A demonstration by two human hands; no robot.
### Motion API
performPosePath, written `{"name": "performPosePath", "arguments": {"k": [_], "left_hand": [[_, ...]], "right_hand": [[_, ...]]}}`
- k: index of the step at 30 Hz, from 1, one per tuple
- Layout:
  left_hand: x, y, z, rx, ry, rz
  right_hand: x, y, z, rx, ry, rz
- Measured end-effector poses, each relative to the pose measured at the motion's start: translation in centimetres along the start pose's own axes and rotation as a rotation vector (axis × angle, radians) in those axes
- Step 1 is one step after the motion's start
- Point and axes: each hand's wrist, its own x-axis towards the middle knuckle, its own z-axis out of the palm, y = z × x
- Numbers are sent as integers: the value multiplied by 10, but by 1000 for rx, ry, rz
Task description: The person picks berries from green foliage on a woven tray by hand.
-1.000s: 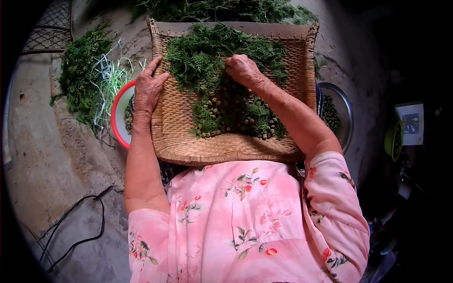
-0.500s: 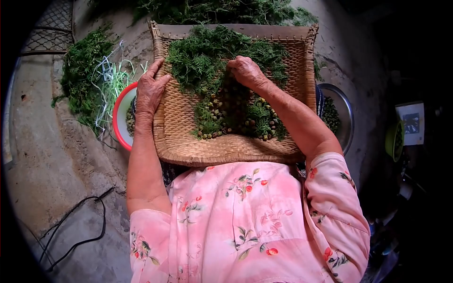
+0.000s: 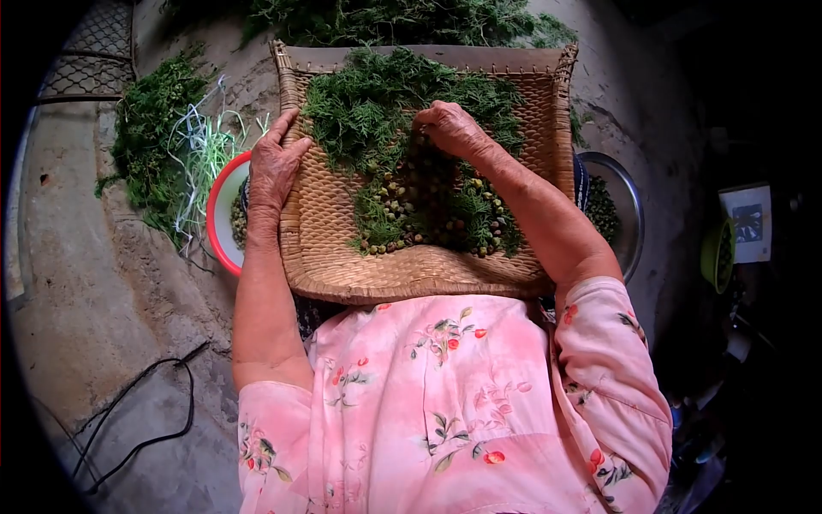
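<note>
A woven winnowing basket (image 3: 330, 248) rests across my lap. My left hand (image 3: 276, 167) grips its left rim, thumb over the inner side and fingers along the edge. Green conifer sprigs (image 3: 364, 107) cover the basket's far half. Small round greenish-brown cones (image 3: 398, 206) lie nearer me, mixed with bits of foliage. Over the middle of the pile, my right hand (image 3: 451, 128) is closed with its fingertips pinched down at the sprigs. Whatever is between those fingertips is too small and shaded to make out.
A red-rimmed bowl (image 3: 221, 248) with cones stands left of the basket, and a metal basin (image 3: 632, 206) with more is at the right. Cut greenery (image 3: 150, 128) and pale plastic strips (image 3: 201, 163) lie on the left floor. A black cable (image 3: 190, 403) loops at lower left.
My right hand has shifted very slightly, still pinched over the same spot. The left hand keeps its hold on the rim, and the basket looks the same.
</note>
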Motion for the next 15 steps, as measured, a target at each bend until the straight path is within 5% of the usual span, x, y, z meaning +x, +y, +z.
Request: {"name": "performPosePath", "arguments": {"k": [9, 11, 14, 15], "left_hand": [[-1, 1, 0, 5, 7, -12], [0, 2, 0, 2, 3, -17], [-1, 2, 0, 3, 4, -18], [-1, 3, 1, 8, 9, -11]], "right_hand": [[-3, -5, -3, -10, 30, -111], [2, -8, -15, 224, -26, 14], [-1, -7, -39, 1223, -79, 296], [-1, -3, -45, 1497, -101, 219]]}}
